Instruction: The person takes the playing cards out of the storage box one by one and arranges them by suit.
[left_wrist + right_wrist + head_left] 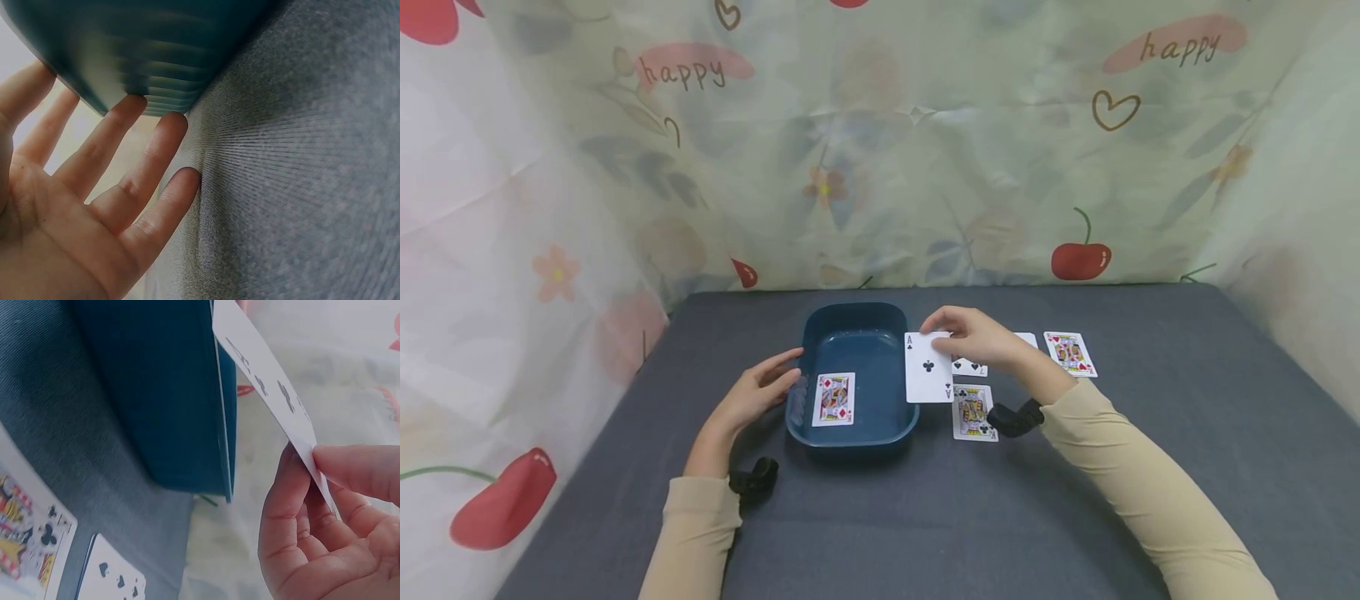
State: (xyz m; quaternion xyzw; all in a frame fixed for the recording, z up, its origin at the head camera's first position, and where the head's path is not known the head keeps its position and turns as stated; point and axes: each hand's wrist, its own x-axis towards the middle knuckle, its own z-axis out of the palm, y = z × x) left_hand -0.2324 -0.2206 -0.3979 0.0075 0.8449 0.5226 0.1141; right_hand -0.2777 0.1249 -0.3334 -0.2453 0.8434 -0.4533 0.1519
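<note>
Grey counter [1075, 500], floral curtain [925, 150] behind. My left hand [760, 392] released, straight fingers [134, 131] bracing blue tray [857, 333] wall against sliding. My right hand [973, 336] pinches ace of clubs [928, 367] by corner above tray's right rim, face up for reading. King of diamonds [833, 399] lies inside tray.

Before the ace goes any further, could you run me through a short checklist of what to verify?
1. Grip on the card: the right hand pinches the ace of clubs by one edge between thumb and fingers. Ok.
2. Card position: it hangs over the right rim of the blue tray, not yet inside. Ok.
3. Tray steadied: the left hand rests with straight fingers against the tray's left wall. Ok.
4. Room in the tray: only the king of diamonds lies there. Ok.
5. Whether the tray's right side is lifted off the cloth: cannot tell.
</note>
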